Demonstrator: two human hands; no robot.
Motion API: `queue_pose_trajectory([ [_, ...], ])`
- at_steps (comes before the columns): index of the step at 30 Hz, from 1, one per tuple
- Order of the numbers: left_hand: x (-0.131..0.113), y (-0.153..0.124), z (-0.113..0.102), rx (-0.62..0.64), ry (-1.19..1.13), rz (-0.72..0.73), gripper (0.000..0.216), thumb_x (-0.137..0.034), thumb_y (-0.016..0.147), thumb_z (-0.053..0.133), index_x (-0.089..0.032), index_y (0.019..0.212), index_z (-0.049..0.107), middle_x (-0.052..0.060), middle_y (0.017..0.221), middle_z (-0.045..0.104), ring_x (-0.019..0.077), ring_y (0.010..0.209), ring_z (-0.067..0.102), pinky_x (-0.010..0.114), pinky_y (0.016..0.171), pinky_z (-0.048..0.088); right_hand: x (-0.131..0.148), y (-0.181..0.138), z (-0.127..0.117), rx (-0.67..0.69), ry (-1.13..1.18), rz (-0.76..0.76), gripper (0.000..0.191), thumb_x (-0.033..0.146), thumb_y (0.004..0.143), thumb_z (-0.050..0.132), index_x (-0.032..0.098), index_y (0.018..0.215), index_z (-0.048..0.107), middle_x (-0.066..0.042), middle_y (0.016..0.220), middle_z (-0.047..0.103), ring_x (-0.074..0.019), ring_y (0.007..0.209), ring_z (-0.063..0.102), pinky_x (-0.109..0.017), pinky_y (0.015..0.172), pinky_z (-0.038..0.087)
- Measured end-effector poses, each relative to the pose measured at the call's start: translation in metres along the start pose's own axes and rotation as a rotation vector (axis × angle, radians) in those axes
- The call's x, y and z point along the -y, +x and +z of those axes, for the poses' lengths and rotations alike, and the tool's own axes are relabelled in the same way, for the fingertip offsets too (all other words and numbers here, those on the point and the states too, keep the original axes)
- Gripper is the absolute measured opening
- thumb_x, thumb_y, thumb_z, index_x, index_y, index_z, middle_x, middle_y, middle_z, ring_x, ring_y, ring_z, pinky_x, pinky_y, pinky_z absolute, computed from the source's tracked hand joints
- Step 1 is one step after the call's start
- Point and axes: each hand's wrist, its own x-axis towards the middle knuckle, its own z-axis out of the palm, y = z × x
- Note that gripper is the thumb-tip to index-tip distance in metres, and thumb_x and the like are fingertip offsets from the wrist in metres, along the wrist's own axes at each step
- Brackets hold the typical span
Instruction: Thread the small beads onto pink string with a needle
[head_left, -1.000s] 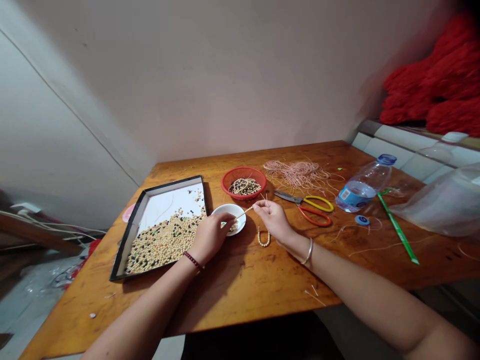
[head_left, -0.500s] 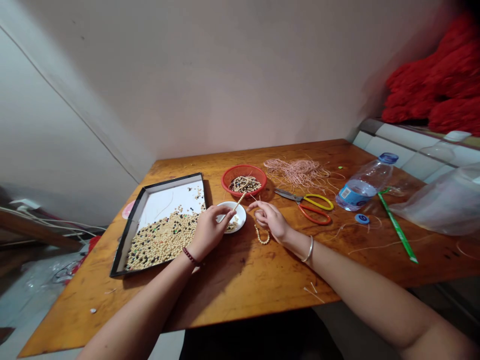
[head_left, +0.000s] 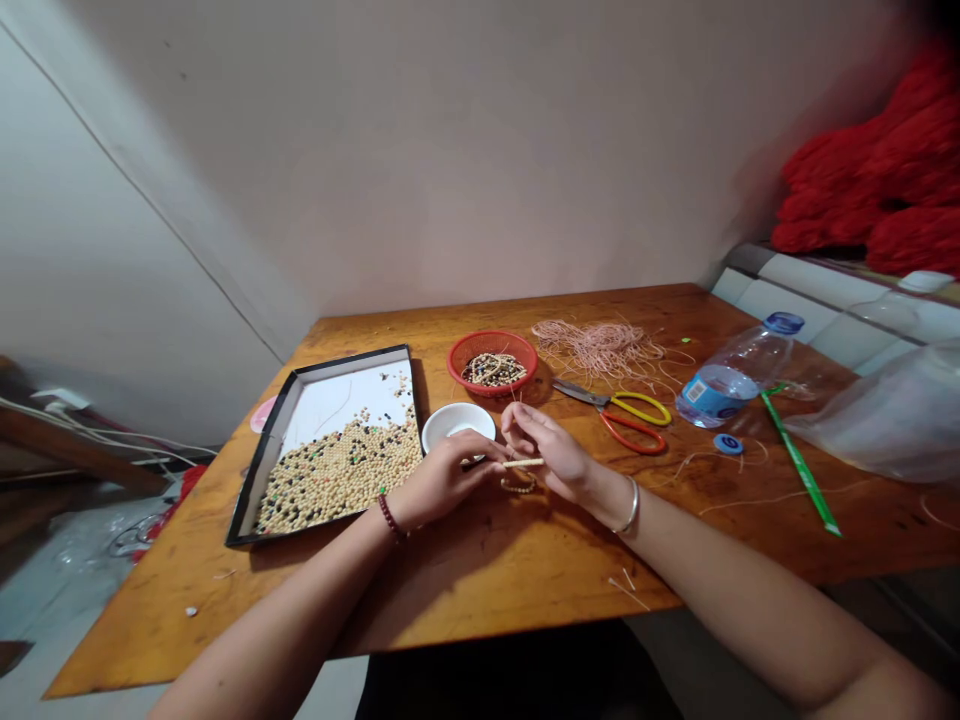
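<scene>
Strand of small cream beads (head_left: 523, 463), straight and rod-like, located between the two hands, just above the tabletop (head_left: 435, 610). Left hand (head_left: 450, 472): narrow, thumb and fingertips closed on the strand's left end, a grip that seems meant to hold the row level. Right hand (head_left: 551, 455): fingers curled together by the strand's other end, apparently pinching a fine thread; whether it also touches the beads cannot be told.

Second beaded length (head_left: 519, 487): curved, lying beneath the hands, partly hidden. White bowl (head_left: 430, 432): round, smooth, just beyond the left hand, probably set there for a short reach. Basket (head_left: 454, 368): red plastic, beyond the bowl, containing dark and cream bead strings in a heap. Tray (head_left: 319, 402): shallow, black-edged, white-lined, left of the bowl; its low walls presumably hem in the loose beads (head_left: 337, 480), round and mostly cream with black and a few green, massed toward the near end. Scissors (head_left: 602, 402): steel blades, one yellow and one orange handle, right of the basket, likely within easy reach. Cord (head_left: 600, 340): thin, pink, loosely tangled, behind the scissors. Bottle (head_left: 712, 395): clear plastic, blue label, part-filled. Cap (head_left: 728, 444): blue disc, flat beside the bottle
</scene>
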Motion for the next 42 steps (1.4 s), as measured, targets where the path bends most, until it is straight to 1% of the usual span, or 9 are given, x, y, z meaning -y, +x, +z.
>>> queue_pose_trajectory([
  [4,0.000,0.000,0.003,0.022,0.024,0.023,0.020,-0.030,0.090,0.055,-0.021,0.101,0.070,0.007,0.097,0.071,0.0178,0.092,0.062,0.033,0.087,0.047,0.000,-0.001,0.002,0.016,0.049,0.031,0.038,0.058,0.079,0.059,0.021,0.078,0.050,0.009,0.054,0.030,-0.0059,0.044,0.018,-0.019,0.044,0.022],
  [11,0.000,-0.001,0.002,0.013,0.009,-0.003,0.017,-0.031,0.090,0.056,-0.019,0.091,0.069,0.005,0.090,0.070,0.0166,0.086,0.061,0.030,0.082,0.046,-0.002,-0.001,0.002,-0.018,0.090,0.018,0.034,0.052,0.079,0.061,0.019,0.082,0.057,0.005,0.063,0.041,-0.0062,0.048,0.030,-0.018,0.042,0.025],
  [15,0.000,-0.002,0.002,-0.070,-0.043,-0.027,0.018,-0.032,0.090,0.056,-0.019,0.091,0.069,0.006,0.093,0.069,0.0173,0.090,0.061,0.031,0.084,0.047,-0.003,0.002,-0.003,0.002,0.185,0.039,0.024,0.035,0.078,0.057,0.020,0.096,0.056,0.004,0.075,0.049,-0.0030,0.043,0.021,-0.019,0.039,0.016],
  [21,0.004,-0.002,0.004,-0.202,-0.144,-0.096,0.023,-0.035,0.090,0.055,-0.016,0.089,0.069,0.008,0.097,0.070,0.0171,0.086,0.063,0.028,0.077,0.049,-0.006,0.001,-0.003,0.006,0.130,0.074,0.027,0.014,0.063,0.055,0.019,0.090,0.052,0.007,0.068,0.048,-0.0029,0.042,0.020,-0.018,0.040,0.013],
  [25,0.006,-0.001,0.004,-0.262,-0.127,-0.100,0.021,-0.034,0.088,0.058,-0.016,0.091,0.070,0.008,0.095,0.071,0.0165,0.084,0.063,0.027,0.075,0.048,-0.006,0.002,0.002,-0.010,-0.036,-0.010,0.018,0.022,0.066,0.065,0.017,0.081,0.056,0.002,0.074,0.054,-0.0071,0.059,0.044,-0.018,0.051,0.033],
  [27,0.006,0.000,0.004,-0.290,-0.121,-0.110,0.021,-0.034,0.087,0.060,-0.017,0.091,0.070,0.008,0.095,0.071,0.0169,0.085,0.063,0.027,0.074,0.049,-0.007,0.003,0.003,-0.005,-0.128,-0.071,0.020,0.028,0.067,0.070,0.016,0.079,0.058,0.000,0.075,0.056,-0.0103,0.068,0.049,-0.021,0.060,0.038],
  [34,0.004,0.001,0.005,-0.362,-0.185,-0.198,0.023,-0.038,0.084,0.062,-0.018,0.090,0.072,0.007,0.091,0.071,0.0175,0.081,0.065,0.024,0.064,0.051,-0.012,0.005,0.002,-0.012,-0.249,-0.103,0.019,0.032,0.068,0.070,0.016,0.074,0.062,-0.001,0.073,0.060,-0.0119,0.066,0.052,-0.024,0.061,0.040],
  [38,0.001,0.003,0.002,-0.478,-0.275,-0.266,0.027,-0.042,0.083,0.062,-0.017,0.089,0.071,0.007,0.091,0.071,0.0182,0.080,0.065,0.025,0.063,0.052,-0.017,0.008,0.000,-0.093,-0.299,-0.055,0.013,0.029,0.069,0.065,0.017,0.069,0.060,0.001,0.061,0.057,-0.0106,0.054,0.049,-0.024,0.054,0.038],
  [42,0.001,0.005,-0.001,-0.577,-0.280,-0.305,0.030,-0.045,0.080,0.065,-0.015,0.084,0.070,0.007,0.088,0.071,0.0181,0.078,0.066,0.026,0.065,0.054,-0.017,0.010,-0.002,-0.132,-0.268,-0.052,0.008,0.022,0.063,0.064,0.017,0.065,0.058,0.002,0.061,0.057,-0.0095,0.056,0.048,-0.022,0.055,0.036],
])
